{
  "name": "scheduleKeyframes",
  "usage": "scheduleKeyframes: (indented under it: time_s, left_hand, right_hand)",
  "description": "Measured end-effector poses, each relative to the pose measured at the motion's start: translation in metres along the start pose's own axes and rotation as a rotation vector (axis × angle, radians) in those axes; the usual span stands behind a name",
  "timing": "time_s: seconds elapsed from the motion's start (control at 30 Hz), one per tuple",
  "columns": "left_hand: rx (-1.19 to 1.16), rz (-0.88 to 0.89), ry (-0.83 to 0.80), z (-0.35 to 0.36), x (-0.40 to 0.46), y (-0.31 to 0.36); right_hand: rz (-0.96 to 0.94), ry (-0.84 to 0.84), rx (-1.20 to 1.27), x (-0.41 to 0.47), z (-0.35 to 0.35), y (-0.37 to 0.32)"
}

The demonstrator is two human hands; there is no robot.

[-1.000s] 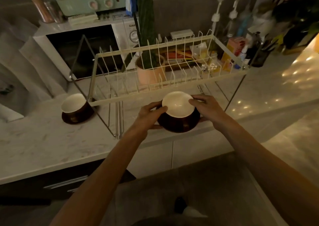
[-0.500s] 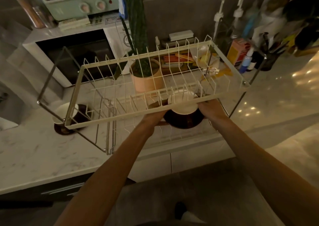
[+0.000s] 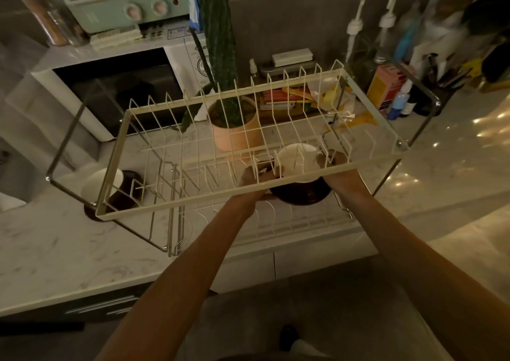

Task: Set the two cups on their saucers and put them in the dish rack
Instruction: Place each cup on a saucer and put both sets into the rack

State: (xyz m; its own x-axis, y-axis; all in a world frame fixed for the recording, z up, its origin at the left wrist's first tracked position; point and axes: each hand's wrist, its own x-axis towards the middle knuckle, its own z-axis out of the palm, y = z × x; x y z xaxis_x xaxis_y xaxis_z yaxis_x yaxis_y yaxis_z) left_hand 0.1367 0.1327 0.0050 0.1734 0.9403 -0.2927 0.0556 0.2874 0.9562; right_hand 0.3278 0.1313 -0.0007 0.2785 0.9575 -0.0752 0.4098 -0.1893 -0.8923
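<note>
Both my hands grip one cup-and-saucer set under the top tier of the dish rack: my left hand and my right hand clasp the dark saucer, the white cup upright on it, mouth up. Judged risk: a tilt slides the cup off, or the wire prongs catch its rim. The second cup waits on its own saucer on the counter, left.

1 cup on a dark saucer is held by the left hand and right hand under the dish rack top tier, frame centre. A 2nd cup is seen on the countertop, lower left.
</note>
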Motion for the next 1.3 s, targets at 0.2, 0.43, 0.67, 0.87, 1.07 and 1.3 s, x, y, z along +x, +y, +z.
scheduleKeyframes:
  time_s: [0.2, 0.43, 0.67, 0.87, 1.07, 1.3]
  left_hand:
    - [-0.013, 0.015, -0.011, 0.001, 0.003, -0.004]
    - [0.123, 0.018, 0.005, 0.0, 0.001, -0.003]
    - [0.421, 0.18, 0.056, -0.023, -0.021, 0.003]
    - [0.68, 0.253, 0.067, -0.059, -0.068, 0.0]
    - [0.74, 0.16, -0.001, -0.124, -0.13, -0.014]
    - [1.01, -0.056, -0.263, -0.219, -0.18, -0.026]
  right_hand:
    - [-0.027, 0.016, -0.025, -0.005, -0.001, -0.005]
    - [-0.036, -0.034, -0.142, -0.011, 0.003, -0.01]
    - [-0.276, 0.126, -0.537, -0.042, 0.018, -0.029]
    - [-0.65, 0.067, -0.585, -0.082, 0.044, -0.059]
    - [-0.743, -0.141, -0.651, -0.121, 0.088, -0.079]
    - [-0.635, -0.546, -0.955, -0.171, 0.156, -0.113]
